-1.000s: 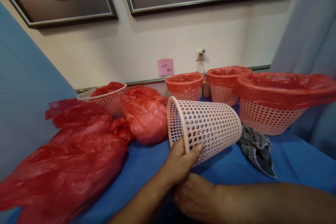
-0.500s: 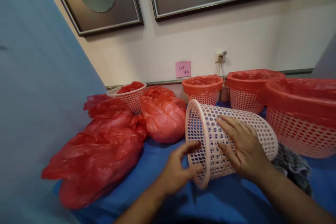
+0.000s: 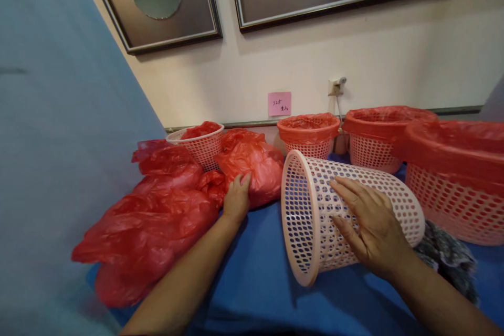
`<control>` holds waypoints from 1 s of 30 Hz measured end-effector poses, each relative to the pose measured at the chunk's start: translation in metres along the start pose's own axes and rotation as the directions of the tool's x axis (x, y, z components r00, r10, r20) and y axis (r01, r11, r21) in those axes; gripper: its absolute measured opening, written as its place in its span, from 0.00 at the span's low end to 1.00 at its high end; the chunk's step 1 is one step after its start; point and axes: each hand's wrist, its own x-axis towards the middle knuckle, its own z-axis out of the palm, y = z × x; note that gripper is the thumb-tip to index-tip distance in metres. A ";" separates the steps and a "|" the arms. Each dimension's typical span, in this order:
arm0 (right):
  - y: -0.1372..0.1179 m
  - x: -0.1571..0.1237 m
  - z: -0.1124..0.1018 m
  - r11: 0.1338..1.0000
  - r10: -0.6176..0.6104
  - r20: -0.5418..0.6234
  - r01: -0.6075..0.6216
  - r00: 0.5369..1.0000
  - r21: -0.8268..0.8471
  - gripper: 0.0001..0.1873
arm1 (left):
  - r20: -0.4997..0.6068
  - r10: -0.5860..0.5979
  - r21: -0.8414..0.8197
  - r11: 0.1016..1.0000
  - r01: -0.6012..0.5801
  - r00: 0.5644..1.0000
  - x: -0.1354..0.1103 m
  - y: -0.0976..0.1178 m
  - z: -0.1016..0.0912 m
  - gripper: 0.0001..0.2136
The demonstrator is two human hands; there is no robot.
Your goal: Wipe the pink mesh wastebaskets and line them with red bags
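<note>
A pale pink perforated plastic basket (image 3: 397, 199) lies on its side, its round mouth turned to the left. My right hand (image 3: 370, 226) rests on the basket's side with fingers stretched out and thumb apart. To the left, my left hand (image 3: 237, 200) is at the lower front of a bulging red plastic bag (image 3: 262, 170), thumb and fingers drawn close together on its film. Part of those fingers is hidden by the hand itself. More crumpled red plastic bags (image 3: 153, 226) lie left of my left forearm.
Pink baskets with red liners stand at the back (image 3: 309, 128), back right (image 3: 374, 142) and right (image 3: 460, 184). A white-rimmed basket (image 3: 210, 149) stands behind the bags. Dark patterned cloth (image 3: 449, 257) lies by the tipped basket on the blue tablecloth (image 3: 252, 273).
My left hand has left the mouth of the tipped basket and moved left and away from me to the red bag. My right hand stays on the basket. The view has shifted slightly.
</note>
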 end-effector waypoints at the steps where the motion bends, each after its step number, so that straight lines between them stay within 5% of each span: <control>1: 0.000 0.000 0.000 1.000 -0.003 -0.002 0.003 1.000 -0.002 0.30 | 0.004 0.011 0.003 1.000 -0.011 1.000 0.007 -0.008 -0.005 0.29; 7: -0.002 0.001 0.007 1.000 0.009 -0.023 -0.009 1.000 -0.030 0.30 | -0.026 -0.039 0.052 0.998 0.040 0.999 0.038 -0.053 -0.037 0.18; 11: -0.006 0.003 0.013 0.998 0.015 -0.059 -0.019 0.998 -0.062 0.29 | -0.032 -0.110 0.074 0.991 0.112 0.993 0.033 -0.060 -0.038 0.17; 16: -0.008 0.009 0.019 0.995 0.027 -0.092 -0.036 0.995 -0.093 0.29 | -0.115 -0.183 0.024 0.982 0.187 0.976 0.007 -0.036 -0.041 0.23; 19: -0.010 0.011 0.025 0.994 0.039 -0.109 -0.050 0.993 -0.099 0.29 | -0.303 -0.213 -0.314 0.943 0.113 0.929 -0.012 0.003 -0.056 0.26; 20: -0.011 0.011 0.028 0.994 0.043 -0.122 -0.056 0.992 -0.099 0.30 | -0.276 -0.216 -0.495 0.867 0.055 0.937 -0.019 0.020 -0.063 0.25; 22: -0.015 0.009 0.035 0.993 0.048 -0.150 -0.064 0.988 -0.100 0.32 | -0.034 -0.176 -0.847 0.528 0.065 0.984 -0.034 0.060 -0.076 0.25; 24: -0.020 0.003 0.039 0.994 0.045 -0.163 -0.062 0.986 -0.096 0.34 | 0.182 0.046 -0.969 0.179 0.171 0.982 -0.046 0.099 -0.087 0.29; 27: -0.024 -0.016 0.037 0.998 0.020 -0.164 -0.028 0.986 -0.047 0.35 | 0.259 0.201 -0.966 0.061 0.252 0.945 -0.056 0.141 -0.095 0.30; 30: -0.007 -0.047 0.023 0.995 0.082 -0.222 -0.091 0.972 -0.030 0.36 | 0.293 0.147 -0.956 0.049 0.289 0.945 -0.057 0.151 -0.088 0.23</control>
